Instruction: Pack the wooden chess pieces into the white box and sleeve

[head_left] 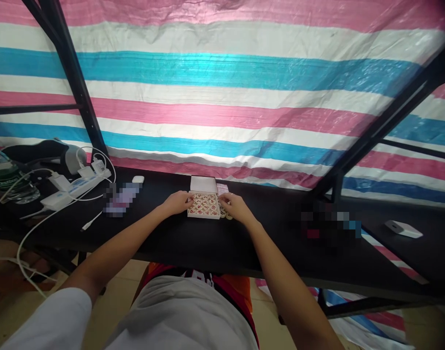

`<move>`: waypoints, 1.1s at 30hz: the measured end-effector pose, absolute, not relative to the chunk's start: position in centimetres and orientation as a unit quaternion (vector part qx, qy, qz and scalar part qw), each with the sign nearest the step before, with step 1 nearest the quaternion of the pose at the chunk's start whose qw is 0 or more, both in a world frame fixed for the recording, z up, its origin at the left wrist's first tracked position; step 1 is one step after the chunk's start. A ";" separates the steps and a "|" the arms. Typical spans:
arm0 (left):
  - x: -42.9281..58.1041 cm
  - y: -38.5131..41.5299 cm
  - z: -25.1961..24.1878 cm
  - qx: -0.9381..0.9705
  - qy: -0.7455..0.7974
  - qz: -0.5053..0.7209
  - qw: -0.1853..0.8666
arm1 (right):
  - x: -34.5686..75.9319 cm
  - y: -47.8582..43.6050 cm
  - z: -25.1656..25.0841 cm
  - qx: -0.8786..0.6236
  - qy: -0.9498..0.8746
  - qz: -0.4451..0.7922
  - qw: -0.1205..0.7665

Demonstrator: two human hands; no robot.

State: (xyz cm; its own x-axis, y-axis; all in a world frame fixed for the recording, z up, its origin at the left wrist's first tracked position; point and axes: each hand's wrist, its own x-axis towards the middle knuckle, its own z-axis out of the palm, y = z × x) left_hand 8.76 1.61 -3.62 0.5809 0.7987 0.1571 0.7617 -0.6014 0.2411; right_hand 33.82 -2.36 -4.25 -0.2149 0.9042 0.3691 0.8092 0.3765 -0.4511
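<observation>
A small open box [204, 204] full of round wooden game pieces with red marks lies on the black table [193, 243]. Its pale lid [203, 184] lies just behind it. My left hand [177, 202] curls against the box's left side and grips it. My right hand [235, 205] rests at the box's right edge with its fingers bent over a few loose pieces [225, 213] lying beside the box; whether it pinches one is hidden.
A white power strip [76, 188] with chargers and cables lies at the table's left, beside a small white case [138, 179]. A white flat device [403, 228] sits far right. Black frame bars [76, 82] stand before a striped tarp [222, 92].
</observation>
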 end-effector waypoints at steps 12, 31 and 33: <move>8.9 2.6 -4.9 0.894 0.375 0.224 0.102 | 33.8 -2.1 -4.7 -0.551 -0.772 0.081 0.307; 6.4 5.0 -4.9 0.867 0.441 0.201 0.118 | 37.6 -1.2 -5.2 -0.596 -0.698 0.087 0.387; 6.5 4.6 -4.7 0.872 0.432 0.200 0.117 | 37.6 -1.1 -5.2 -0.595 -0.699 0.087 0.387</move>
State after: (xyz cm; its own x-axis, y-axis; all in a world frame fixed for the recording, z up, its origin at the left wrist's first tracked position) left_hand 6.48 4.62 -4.72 0.5474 0.7996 0.2470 0.7063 -0.5998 0.3761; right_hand 37.60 -1.14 -5.17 0.0079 0.8991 0.4377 0.7640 0.2770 -0.5827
